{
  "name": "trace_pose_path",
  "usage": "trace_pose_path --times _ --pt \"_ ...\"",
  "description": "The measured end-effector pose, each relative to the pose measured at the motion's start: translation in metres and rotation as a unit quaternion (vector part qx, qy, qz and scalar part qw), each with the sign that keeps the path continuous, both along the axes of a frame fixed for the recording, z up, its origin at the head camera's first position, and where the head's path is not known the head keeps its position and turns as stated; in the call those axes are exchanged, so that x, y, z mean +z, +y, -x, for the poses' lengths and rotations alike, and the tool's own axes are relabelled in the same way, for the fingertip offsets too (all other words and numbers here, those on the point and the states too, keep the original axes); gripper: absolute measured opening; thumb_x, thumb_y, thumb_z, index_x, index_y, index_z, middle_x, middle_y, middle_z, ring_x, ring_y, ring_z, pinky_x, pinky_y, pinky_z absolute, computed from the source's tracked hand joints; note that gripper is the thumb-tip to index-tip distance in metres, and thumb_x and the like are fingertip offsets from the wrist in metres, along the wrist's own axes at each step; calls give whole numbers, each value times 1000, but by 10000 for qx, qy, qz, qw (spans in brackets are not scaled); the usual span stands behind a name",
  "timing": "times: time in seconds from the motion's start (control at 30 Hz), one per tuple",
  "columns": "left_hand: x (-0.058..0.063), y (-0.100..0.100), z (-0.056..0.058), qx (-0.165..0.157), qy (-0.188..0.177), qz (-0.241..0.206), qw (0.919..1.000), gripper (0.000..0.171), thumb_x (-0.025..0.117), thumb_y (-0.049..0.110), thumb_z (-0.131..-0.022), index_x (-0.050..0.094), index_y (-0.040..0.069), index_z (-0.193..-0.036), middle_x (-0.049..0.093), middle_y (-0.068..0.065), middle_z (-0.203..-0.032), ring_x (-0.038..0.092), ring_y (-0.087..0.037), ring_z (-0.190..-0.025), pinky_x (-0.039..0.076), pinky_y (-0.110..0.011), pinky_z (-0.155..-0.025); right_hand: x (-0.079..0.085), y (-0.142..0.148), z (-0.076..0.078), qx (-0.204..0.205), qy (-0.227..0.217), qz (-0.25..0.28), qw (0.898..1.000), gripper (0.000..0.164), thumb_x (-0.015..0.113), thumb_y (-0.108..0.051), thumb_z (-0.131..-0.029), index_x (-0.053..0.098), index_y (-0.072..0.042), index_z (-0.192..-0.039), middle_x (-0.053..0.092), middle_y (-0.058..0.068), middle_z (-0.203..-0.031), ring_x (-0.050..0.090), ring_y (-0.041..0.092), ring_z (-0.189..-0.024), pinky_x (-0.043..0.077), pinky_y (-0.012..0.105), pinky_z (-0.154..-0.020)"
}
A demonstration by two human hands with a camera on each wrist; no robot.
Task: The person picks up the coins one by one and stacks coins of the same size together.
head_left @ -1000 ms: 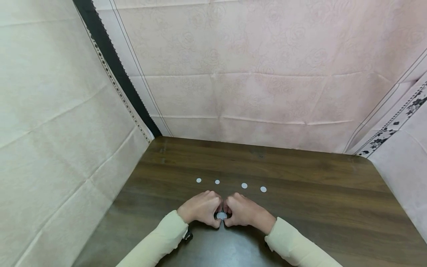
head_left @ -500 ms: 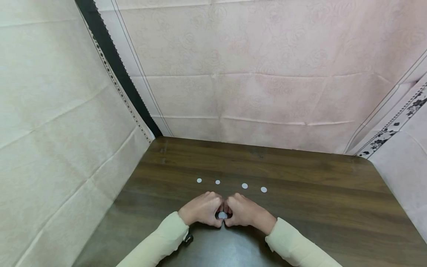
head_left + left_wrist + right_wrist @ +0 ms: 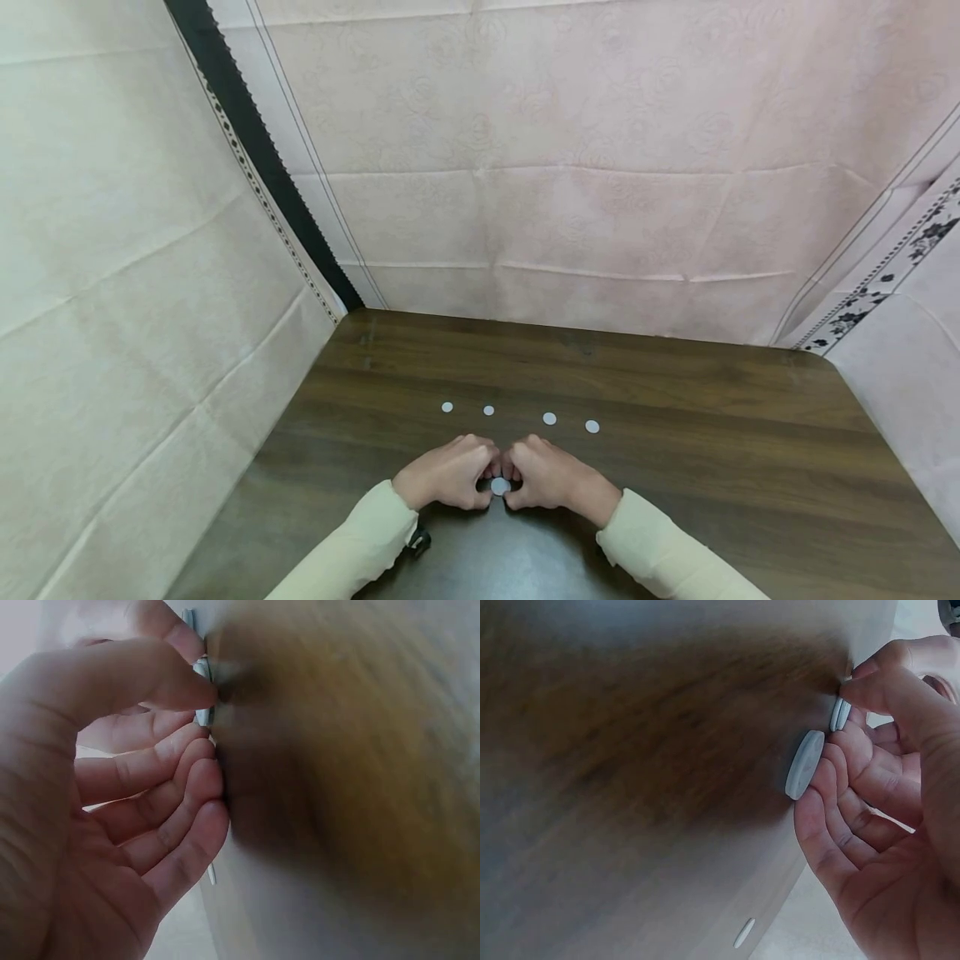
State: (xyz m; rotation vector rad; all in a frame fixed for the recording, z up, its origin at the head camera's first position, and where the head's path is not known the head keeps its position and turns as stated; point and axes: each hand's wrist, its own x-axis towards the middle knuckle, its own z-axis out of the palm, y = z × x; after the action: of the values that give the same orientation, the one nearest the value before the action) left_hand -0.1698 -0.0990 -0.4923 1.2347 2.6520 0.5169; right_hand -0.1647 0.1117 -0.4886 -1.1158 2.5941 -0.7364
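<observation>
Pale patterned cloth [image 3: 600, 217] hangs behind and at both sides, with a black strip [image 3: 273, 167] down the left corner. Next in size: dark wood-grain table [image 3: 720, 433], glossy near me. My two cream sleeves [image 3: 660, 542] come in from the near edge, with a small black object [image 3: 420, 542] at the left cuff.

Hands: left hand [image 3: 452, 472] and right hand [image 3: 553, 472] meet knuckle to knuckle low over the wood. Fingers on both are well curled, thumbs on the side toward me; together they ring the central white disc [image 3: 500, 487], which lies between the two. Firmness of the pinch: cannot tell.

Key relation (judgement): the disc sits at my fingertips, fingers on its far side, thumbs on its near side. Round from above, so no long axis to line up; only its thin edge offers a grip. Right thumb looks slightly closer to it than the left.

Right wrist view also has a larger-looking disc [image 3: 805, 765] just beside my curled fingers; cannot match it to the head view. Smallest: four white discs [image 3: 550, 418] in a loose row beyond my knuckles, apart from one another, untouched.
</observation>
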Motion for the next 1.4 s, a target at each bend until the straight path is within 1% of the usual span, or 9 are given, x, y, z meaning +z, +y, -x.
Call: trace_pose_path --times 0.13,0.37,0.5,0.8,1.07,1.4 --pt "1 -1 -1 34 -97 14 9999 14 78 10 -81 65 16 -82 59 5 -79 48 0 -68 42 -14 -61 0 0 1 -9 -74 -43 10000 12 83 -13 -82 72 -10 -84 66 -5 -79 55 -3 -69 51 17 -65" --pt "-1 -2 -1 -26 -160 -11 9999 10 78 11 -86 69 14 -87 62 5 -84 50 2 -72 44 -12 -64 0 2 3 46 -226 -12 9997 12 85 -12 -82 73 -10 -85 69 -4 -80 58 -2 -71 52 18 -67" --pt "-1 -3 -1 -53 -197 -23 9998 9 78 11 -88 70 14 -89 63 5 -87 51 2 -75 45 -11 -67 0 3 4 74 -239 -13 9997 13 85 -12 -83 73 -10 -87 69 -4 -82 59 -1 -72 52 17 -68" --pt "-1 -4 -3 -93 -86 3 9999 7 78 12 -91 71 15 -91 65 6 -90 58 0 -78 46 -10 -69 1 4 4 111 -346 30 9993 11 84 -8 -83 74 -8 -87 71 -2 -82 61 0 -72 52 16 -66" --pt "-1 -4 -3 -105 -45 -15 9999 5 77 13 -92 72 14 -92 65 6 -90 57 0 -79 46 -10 -69 3 4 3 119 -380 29 9992 10 84 -7 -83 74 -7 -87 70 -3 -80 58 -2 -69 52 16 -65" --pt "-1 -3 -3 -86 -21 8 10000 5 77 14 -92 73 13 -93 66 6 -91 58 1 -79 47 -10 -70 3 3 3 107 -403 15 9991 10 84 -7 -84 74 -7 -87 70 -4 -80 58 -2 -69 51 16 -65"
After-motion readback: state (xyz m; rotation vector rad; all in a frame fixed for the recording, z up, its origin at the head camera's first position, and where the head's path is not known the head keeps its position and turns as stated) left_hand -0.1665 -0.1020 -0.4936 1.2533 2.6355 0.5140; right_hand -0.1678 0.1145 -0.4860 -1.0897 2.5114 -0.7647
